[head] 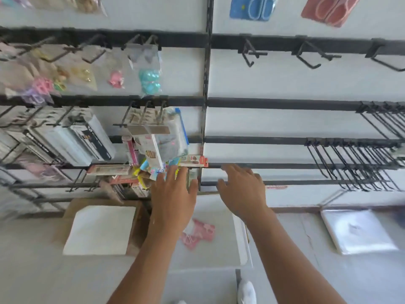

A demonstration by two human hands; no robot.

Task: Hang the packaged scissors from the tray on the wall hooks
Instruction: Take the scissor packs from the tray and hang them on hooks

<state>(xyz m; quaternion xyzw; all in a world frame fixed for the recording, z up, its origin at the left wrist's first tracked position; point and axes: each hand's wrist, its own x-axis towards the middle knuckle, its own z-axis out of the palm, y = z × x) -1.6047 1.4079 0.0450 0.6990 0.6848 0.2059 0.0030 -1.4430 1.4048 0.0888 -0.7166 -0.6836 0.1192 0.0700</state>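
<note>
A pink scissors package [198,234] lies in the pale tray [241,240] on the floor, below and between my arms. Both of my hands are raised above the tray with fingers spread and nothing in them. My left hand [173,194] is in front of hanging packets low on the wall rack. My right hand [241,189] hovers beside it near a black rail. A blue scissors pack [252,7] and a red scissors pack [331,9] hang at the top right. Bare black hooks [315,54] stick out of the rail beneath them.
Packets of clips and stationery [151,148] crowd the left rack. Many thin black hooks [359,163] bristle at the right. A cardboard box with white sheets [98,229] sits on the floor at left, and a stack of clear bags [359,231] at right. A white shoe [247,292] shows at the bottom.
</note>
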